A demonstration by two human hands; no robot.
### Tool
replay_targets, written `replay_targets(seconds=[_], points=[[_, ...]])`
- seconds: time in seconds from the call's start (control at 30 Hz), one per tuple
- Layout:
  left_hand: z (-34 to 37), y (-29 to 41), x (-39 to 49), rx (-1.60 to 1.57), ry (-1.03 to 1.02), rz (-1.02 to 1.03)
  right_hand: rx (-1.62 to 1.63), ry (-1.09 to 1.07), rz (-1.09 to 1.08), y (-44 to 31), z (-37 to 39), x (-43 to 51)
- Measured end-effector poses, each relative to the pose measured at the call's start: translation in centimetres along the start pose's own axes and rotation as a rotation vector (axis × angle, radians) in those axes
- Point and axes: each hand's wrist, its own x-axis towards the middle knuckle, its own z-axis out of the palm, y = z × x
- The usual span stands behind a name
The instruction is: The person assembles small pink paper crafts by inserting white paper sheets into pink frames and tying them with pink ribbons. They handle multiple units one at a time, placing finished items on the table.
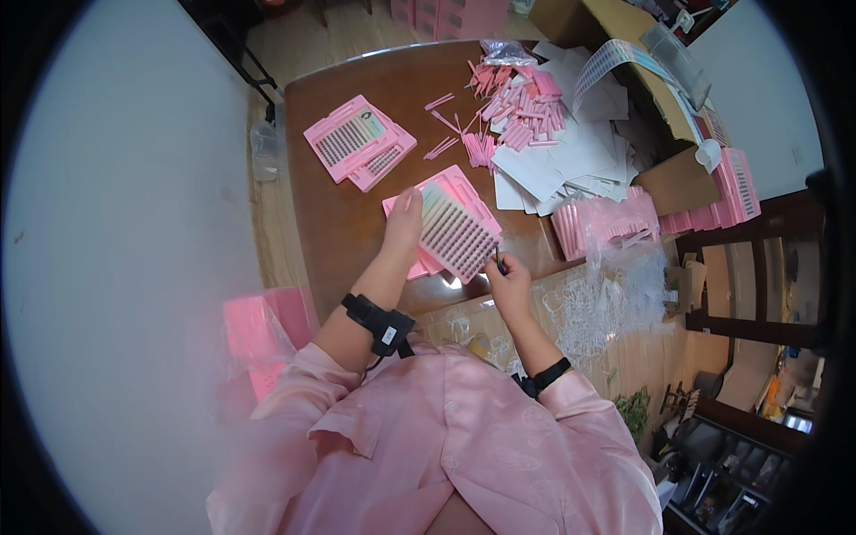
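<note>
My left hand holds a card of false-eyelash clusters by its upper left side, tilted above the table. Rows of small dark lash tufts cover most of the card. In my right hand is a slim dark tool, probably tweezers, with its tip at the card's lower right corner. Beneath the card lie pink plastic lash trays, partly hidden by it. Farther left on the table, two more pink trays overlap, each with lash rows showing.
Loose pink applicator sticks and a heap of pink tubes lie beyond the card. White paper sheets spread to the right, next to an open cardboard box. Bagged pink trays sit at the brown table's right edge.
</note>
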Motion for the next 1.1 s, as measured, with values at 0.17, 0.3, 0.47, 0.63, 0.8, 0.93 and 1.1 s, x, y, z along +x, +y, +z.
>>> replay_targets(seconds=[0.17,0.3,0.47,0.63,0.8,0.93,1.1], points=[[-3.6,-0.5,8.4,0.807,-0.078,0.432,0.028,0.151,0.217,1.4,2.6,2.7],[-3.6,-2.9,12.7,0.79,-0.332,0.425,0.044,0.175,0.313,2.1,3.6,3.2],[-3.3,-4.3,13.7,0.852,-0.501,0.337,-0.15,0.196,0.33,1.9,4.4,4.1],[-2.9,-3.6,12.0,0.928,-0.399,0.458,-0.307,0.185,0.33,3.1,5.7,6.3],[-2.9,-1.5,10.4,0.86,-0.296,0.467,-0.719,0.085,0.277,2.6,5.6,7.1],[-3.8,0.1,9.5,0.639,-0.249,0.394,-0.666,-0.002,0.29,0.3,2.6,8.1],[-8.2,2.2,13.5,0.767,0.119,0.339,-0.227,0.447,0.381,2.8,-3.2,14.4]])
